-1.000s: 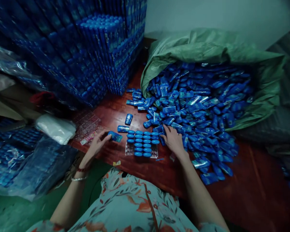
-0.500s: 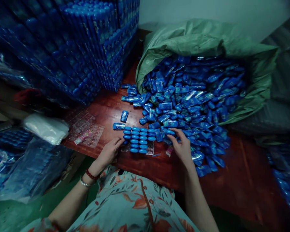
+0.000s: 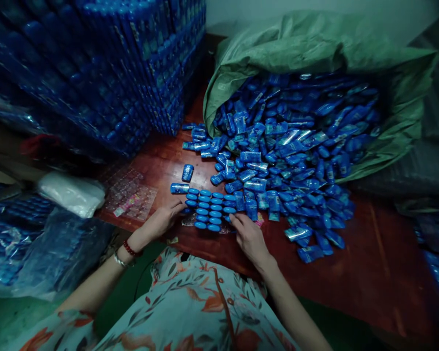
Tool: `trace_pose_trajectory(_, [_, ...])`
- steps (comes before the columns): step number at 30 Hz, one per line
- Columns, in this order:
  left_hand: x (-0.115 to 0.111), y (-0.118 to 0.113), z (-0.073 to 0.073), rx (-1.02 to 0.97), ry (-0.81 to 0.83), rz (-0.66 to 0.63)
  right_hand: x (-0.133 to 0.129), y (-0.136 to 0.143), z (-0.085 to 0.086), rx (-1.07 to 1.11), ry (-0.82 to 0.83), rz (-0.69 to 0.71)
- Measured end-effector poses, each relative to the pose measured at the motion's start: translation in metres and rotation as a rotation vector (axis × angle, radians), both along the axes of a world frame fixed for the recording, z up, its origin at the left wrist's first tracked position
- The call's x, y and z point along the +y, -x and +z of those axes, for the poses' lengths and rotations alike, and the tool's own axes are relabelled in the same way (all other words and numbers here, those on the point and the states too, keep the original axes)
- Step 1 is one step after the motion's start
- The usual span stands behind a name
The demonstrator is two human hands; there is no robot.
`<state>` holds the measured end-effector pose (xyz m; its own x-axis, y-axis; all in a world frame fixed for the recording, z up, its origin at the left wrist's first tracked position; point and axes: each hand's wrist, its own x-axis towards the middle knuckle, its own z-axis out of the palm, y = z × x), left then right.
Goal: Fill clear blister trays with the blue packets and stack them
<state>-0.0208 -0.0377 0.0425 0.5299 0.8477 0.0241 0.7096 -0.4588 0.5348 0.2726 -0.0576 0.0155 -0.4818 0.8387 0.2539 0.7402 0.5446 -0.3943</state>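
Note:
Several small blue oval pieces (image 3: 209, 205) stand in close rows on a clear plastic tray (image 3: 189, 222) at the table's front edge. At the left side of these rows, my left hand (image 3: 165, 217) has its fingers closed on a blue piece, mostly hidden by the fingertips. My right hand (image 3: 249, 238) pinches another blue piece (image 3: 227, 218) at the right side of the rows. Two loose blue packs with printed labels, one flat (image 3: 179, 188) and one turned upright (image 3: 187, 172), lie just behind the rows.
A big heap of blue packs (image 3: 278, 161) spills from a green woven sack (image 3: 406, 102). Tall stacks of blue packs (image 3: 131, 73) rise at the back left. Clear empty trays (image 3: 131, 197) and a white plastic bundle (image 3: 71, 194) lie to the left on the red-brown table (image 3: 358, 273).
My right hand has moved left from the heap's edge to the right side of the rows, bringing a blue piece. My left hand stays at the rows' left side.

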Motion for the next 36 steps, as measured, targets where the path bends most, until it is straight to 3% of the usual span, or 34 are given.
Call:
trace_pose_trajectory(3, [-0.005,-0.006,0.001,0.067,-0.038,-0.023,0.005,0.005,0.018,-0.249,0.071,0.055])
trace_pose_trajectory(8, [-0.003,-0.025,0.006,0.283,-0.041,-0.101,0.013,0.016,0.039,-0.441,0.209,0.069])
trace_pose_trajectory(11, [0.002,-0.029,0.006,0.348,-0.045,-0.137,0.011,0.018,0.039,-0.486,0.192,0.045])
trace_pose_trajectory(14, [0.0,-0.023,-0.003,0.208,-0.148,-0.104,0.0,0.011,0.028,-0.424,0.119,0.005])
trace_pose_trajectory(16, [-0.003,-0.016,-0.011,0.054,-0.208,-0.041,-0.007,0.001,0.018,-0.279,0.056,-0.086])
trace_pose_trajectory(19, [0.002,-0.004,-0.023,-0.163,-0.251,0.206,-0.006,-0.015,0.008,-0.064,0.013,-0.411])
trace_pose_trajectory(21, [0.017,0.003,-0.03,-0.222,-0.265,0.461,0.004,-0.021,0.009,-0.082,0.09,-0.606])
trace_pose_trajectory(23, [0.036,0.01,-0.037,-0.181,-0.23,0.626,0.018,-0.021,0.014,-0.214,0.223,-0.663])
trace_pose_trajectory(27, [0.06,0.012,-0.049,-0.014,-0.097,0.539,0.036,-0.017,0.02,-0.372,0.396,-0.566])
trace_pose_trajectory(30, [0.05,0.013,-0.053,-0.023,-0.092,0.497,0.028,-0.026,0.016,-0.204,0.44,-0.574])
trace_pose_trajectory(36, [-0.018,0.027,-0.044,-0.161,-0.011,0.519,-0.023,-0.034,0.001,0.612,0.49,-0.564])
